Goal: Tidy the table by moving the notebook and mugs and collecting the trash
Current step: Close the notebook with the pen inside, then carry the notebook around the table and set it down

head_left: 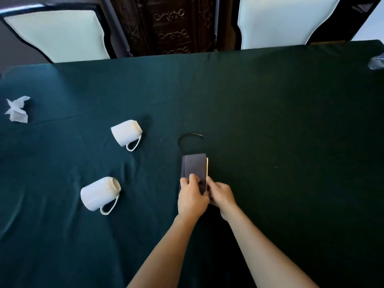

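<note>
A small dark grey notebook [195, 166] lies near the middle of the green-clothed table [280, 121], its black ribbon curling out beyond the far end. My left hand [192, 197] and my right hand [221, 195] both grip its near end, fingers over the cover and page edge. Two white mugs lie on their sides to the left: one [126, 133] farther away, one [99, 193] nearer me. A crumpled white tissue [17, 109] sits at the far left.
Two white-cushioned chairs [60, 36] [280, 21] stand behind the table's far edge, with a dark carved cabinet [172, 26] between them. A clear plastic item [377, 62] pokes in at the right edge.
</note>
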Available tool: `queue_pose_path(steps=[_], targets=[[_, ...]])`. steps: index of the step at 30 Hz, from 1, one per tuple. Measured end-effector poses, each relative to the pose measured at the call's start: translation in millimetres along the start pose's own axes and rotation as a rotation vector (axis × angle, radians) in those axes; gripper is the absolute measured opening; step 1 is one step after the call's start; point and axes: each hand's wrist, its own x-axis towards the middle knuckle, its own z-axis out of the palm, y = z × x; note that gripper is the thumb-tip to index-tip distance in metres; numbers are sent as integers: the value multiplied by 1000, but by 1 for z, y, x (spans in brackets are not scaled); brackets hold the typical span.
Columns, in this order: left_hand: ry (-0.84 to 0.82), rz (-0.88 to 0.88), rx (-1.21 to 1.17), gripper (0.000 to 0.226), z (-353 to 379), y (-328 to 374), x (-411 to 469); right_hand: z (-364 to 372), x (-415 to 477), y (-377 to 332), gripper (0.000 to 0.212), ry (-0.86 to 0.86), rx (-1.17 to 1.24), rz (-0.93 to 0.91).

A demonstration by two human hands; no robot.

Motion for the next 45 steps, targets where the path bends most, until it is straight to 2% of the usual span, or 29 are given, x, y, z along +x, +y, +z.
queue_pose_path(steps=[4, 8, 12, 14, 16, 19, 21, 22, 26, 33, 36, 38, 41, 43, 45], targets=[[-82, 47, 113, 43, 1, -5, -10, -2, -5, -4, 22, -79, 25, -41], [-120, 65, 55, 50, -9, -15, -17, 1, -9, -2, 8, -85, 0, -73], [-132, 69, 43, 47, -34, -31, -22, 5, -20, -1, 18, -84, -14, -93], [-87, 70, 36, 47, -54, -38, -22, 4, -33, -3, 15, -102, -9, -111], [-22, 90, 1, 47, -77, -43, -20, -2, -53, -6, 21, -143, 29, -153], [-28, 52, -202, 63, -115, -48, -19, -9, -92, -8, 19, -212, 97, -242], [-161, 13, -437, 67, -135, -51, -26, -7, -119, -6, 21, -225, 145, -301], [-238, 8, -547, 60, -142, -50, -33, -5, -132, -5, 22, -225, 166, -324], [-371, 155, -737, 33, -167, -56, -74, 14, -188, 6, 25, -126, 223, -406], [-487, 372, -773, 36, -193, -84, -134, 67, -285, 44, 21, 182, 490, -544], [-520, 487, -692, 25, -206, -89, -154, 83, -325, 72, 22, 260, 607, -597], [-485, 549, -668, 18, -210, -82, -161, 88, -351, 92, 23, 328, 652, -619], [-499, 677, -696, 23, -215, -57, -181, 97, -392, 127, 22, 440, 694, -651], [-567, 771, -701, 27, -216, -37, -201, 101, -417, 149, 24, 480, 685, -669], [-705, 870, -689, 24, -214, -18, -232, 105, -440, 171, 25, 520, 679, -688]])
